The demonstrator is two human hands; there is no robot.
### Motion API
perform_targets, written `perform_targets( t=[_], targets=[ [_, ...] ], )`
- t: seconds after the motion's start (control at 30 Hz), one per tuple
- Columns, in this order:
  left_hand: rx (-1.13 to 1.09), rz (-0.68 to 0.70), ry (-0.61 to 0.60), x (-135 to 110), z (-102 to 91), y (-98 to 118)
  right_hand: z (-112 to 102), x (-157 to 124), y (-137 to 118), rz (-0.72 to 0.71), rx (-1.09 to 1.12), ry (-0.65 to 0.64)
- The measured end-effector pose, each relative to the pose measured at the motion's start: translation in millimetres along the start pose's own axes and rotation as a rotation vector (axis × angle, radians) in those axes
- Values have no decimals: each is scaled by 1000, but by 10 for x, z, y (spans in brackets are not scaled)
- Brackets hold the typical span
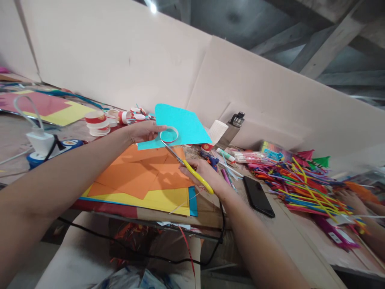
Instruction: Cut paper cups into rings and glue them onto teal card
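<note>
My left hand [146,131] pinches a turquoise sheet [183,120] by its left side, above the table. Against the sheet, by my fingertips, is a round piece with a white rim [177,135], like a paper cup's; how the two are joined I cannot tell. Scissors with yellow handles [197,176] are gripped in my right hand [204,174]. Their blades point up and left, with the tips close to the lower edge of the round piece. Beneath both hands lie orange sheets [129,176] on top of a yellow sheet [171,202].
A black phone [258,196] lies right of my right hand, near a heap of colourful pipe cleaners [303,184]. Paper cups [98,120] and a plugged-in power strip [69,145] sit left. A dark bottle [230,132] stands behind. Another person's hand [350,200] is at far right.
</note>
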State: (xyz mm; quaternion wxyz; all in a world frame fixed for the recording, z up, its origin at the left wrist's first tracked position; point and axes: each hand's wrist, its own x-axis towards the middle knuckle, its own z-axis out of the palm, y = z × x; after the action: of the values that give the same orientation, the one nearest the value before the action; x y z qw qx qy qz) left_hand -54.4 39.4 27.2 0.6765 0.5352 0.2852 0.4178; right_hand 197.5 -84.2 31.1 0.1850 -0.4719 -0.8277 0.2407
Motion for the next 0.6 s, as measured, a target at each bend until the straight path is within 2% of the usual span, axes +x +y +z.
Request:
perform_targets(
  t=[0.2,0.43,0.6],
  targets=[
    [3,-19,17,-2,70,-10,52,26,90,7,8,-4],
    [-53,-11,-57,47,78,-100,74,9,13,29,0,15],
    [-40,-22,-35,17,118,-75,114,-1,2,89,47,6]
  ],
)
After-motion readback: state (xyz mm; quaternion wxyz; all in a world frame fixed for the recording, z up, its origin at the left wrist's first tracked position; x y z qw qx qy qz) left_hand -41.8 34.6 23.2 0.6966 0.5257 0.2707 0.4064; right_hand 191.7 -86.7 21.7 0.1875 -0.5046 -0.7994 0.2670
